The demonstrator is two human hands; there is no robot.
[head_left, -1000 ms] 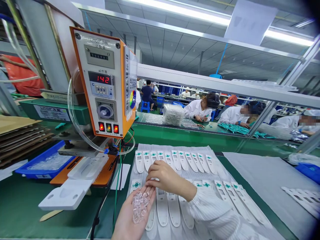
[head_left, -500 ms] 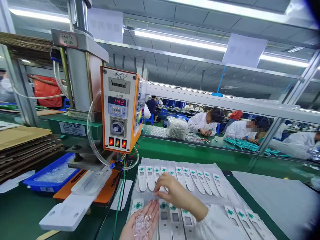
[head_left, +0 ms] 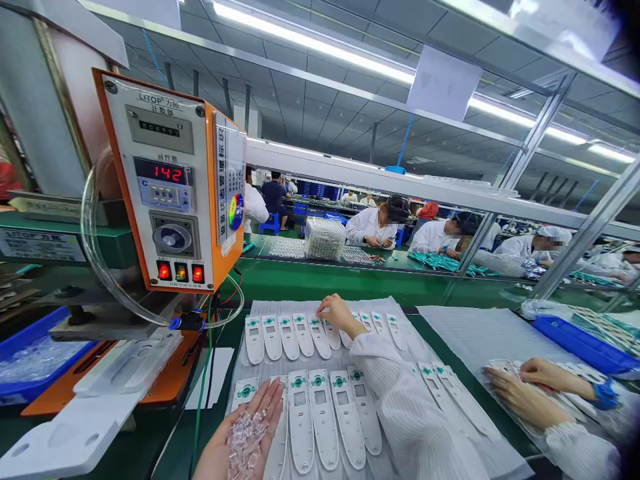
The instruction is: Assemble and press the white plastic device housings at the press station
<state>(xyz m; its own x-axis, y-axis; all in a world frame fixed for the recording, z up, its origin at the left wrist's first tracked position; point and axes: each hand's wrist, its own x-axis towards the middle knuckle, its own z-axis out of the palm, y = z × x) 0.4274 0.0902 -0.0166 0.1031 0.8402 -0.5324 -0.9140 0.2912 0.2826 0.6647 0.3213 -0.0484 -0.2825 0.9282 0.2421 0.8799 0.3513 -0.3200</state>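
My left hand (head_left: pixel 245 433) lies palm up at the lower middle, fingers stretched out, bearing a heap of small clear plastic pieces (head_left: pixel 245 440). Its fingers cover part of the front row of white plastic housings (head_left: pixel 323 427), which have green marks and square windows. Farther back, my right hand (head_left: pixel 340 315) reaches over the back row of similar housings (head_left: pixel 285 337). Its thumb and fingertips are pinched together near the top of one housing; anything between them is too small to make out. The right sleeve hides several housings in the front row.
A press with an orange control box (head_left: pixel 170 193) stands at left, beside a blue bin (head_left: pixel 30 373) of clear parts. White foam sheeting (head_left: pixel 400 400) lies under the housings. At right, a co-worker's hands (head_left: pixel 530 393) handle white housings near another blue tray (head_left: pixel 585 343).
My right hand has moved from just above my left palm out to the back row. The camera has turned right, bringing the co-worker's hands into view. My left hand still bears the clear pieces.
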